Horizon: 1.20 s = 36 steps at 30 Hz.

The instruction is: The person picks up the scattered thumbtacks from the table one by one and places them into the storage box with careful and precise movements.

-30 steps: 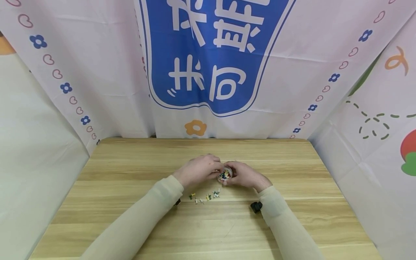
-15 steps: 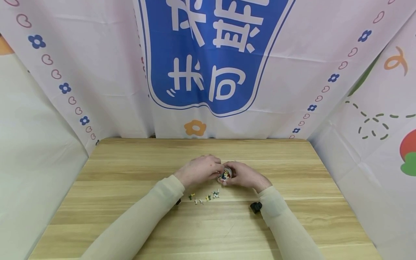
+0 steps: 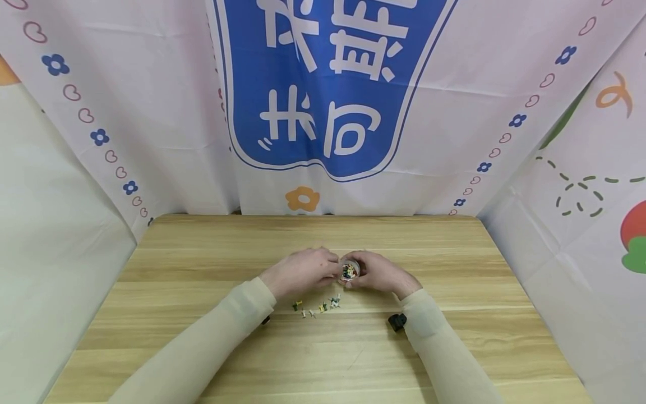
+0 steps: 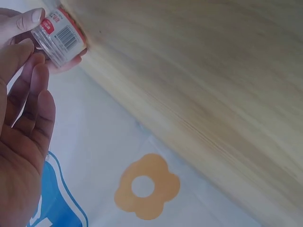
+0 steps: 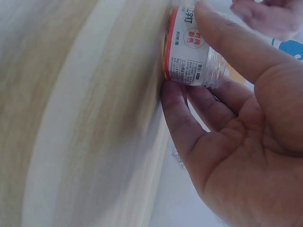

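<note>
My right hand [image 3: 375,272] holds a small clear jar [image 5: 189,47] with a white, red-edged label. Its thumb and fingers wrap round the jar's sides, and its base is at the tabletop. Colourful push pins [image 3: 349,272] show through the jar's open mouth in the head view. Close to the left of the jar is my left hand [image 3: 305,272]. In the left wrist view its thumb and fingertips [image 4: 37,59] come together by the jar's rim; I cannot tell whether a pin is between them. The other fingers are loosely bent.
Several loose push pins in yellow, green and white lie on the wooden table [image 3: 323,359] in front of the hands, among them a white pin pile [image 3: 335,302] and a green-and-yellow pair [image 3: 296,305]. Behind the table hangs a printed cloth [image 3: 434,185].
My left hand has drawn back from the jar's mouth, slightly left and towards me, uncovering more of the pins inside. The right hand and the jar have stayed in place.
</note>
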Available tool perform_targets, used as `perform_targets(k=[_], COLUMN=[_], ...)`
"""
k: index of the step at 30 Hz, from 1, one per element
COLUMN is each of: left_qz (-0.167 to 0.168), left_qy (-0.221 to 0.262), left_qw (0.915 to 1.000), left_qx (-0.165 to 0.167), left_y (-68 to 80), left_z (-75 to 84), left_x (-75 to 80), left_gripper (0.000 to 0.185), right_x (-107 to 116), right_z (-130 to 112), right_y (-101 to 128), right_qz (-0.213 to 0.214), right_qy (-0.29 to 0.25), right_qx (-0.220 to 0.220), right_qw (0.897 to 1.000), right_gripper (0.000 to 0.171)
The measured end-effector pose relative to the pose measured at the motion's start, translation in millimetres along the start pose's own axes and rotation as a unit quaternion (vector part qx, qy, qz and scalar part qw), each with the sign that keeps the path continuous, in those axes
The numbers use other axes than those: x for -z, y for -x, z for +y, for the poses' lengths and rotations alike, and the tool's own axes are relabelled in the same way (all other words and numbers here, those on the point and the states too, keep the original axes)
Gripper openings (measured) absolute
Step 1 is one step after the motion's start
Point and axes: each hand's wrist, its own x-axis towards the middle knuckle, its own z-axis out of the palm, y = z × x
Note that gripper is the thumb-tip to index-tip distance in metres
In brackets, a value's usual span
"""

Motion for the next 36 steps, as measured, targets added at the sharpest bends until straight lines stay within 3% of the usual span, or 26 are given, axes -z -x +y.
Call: perform_targets(k=[8,19,24,31,36], left_qz=[-0.019,-0.03,-0.043,-0.052,-0.06], left_qy=[-0.003,0.0,0.005,-0.023,-0.019], left_qw=[0.9994,0.9979,0.9963,0.9932,0.9928], left_qx=[-0.027,-0.057,-0.074,-0.101,-0.102], left_y=[15.1,29.2,33.0,34.9,35.3], left_z=[4.2,5.8,6.6,7.9,9.6], left_x=[-0.8,-6.3,-7.8,-12.8,-15.5], left_gripper=[0.017,0.004,0.006,0.009,0.009], right_x=[0.2,0.5,-0.1,-0.2,-0.3], right_z=[-0.3,-0.4,0.1,-0.3,-0.6], right_y=[-0.1,0.6,0.1,0.3,0.5], right_qz=[0.0,-0.004,0.0,-0.001,-0.001], right_qy=[-0.002,-0.011,-0.006,-0.01,-0.01], right_qx=[-0.004,-0.004,-0.005,-0.016,-0.023], right_qw=[1.0,1.0,1.0,1.0,1.0], right_gripper=[0.061,0.058,0.058,0.058,0.059])
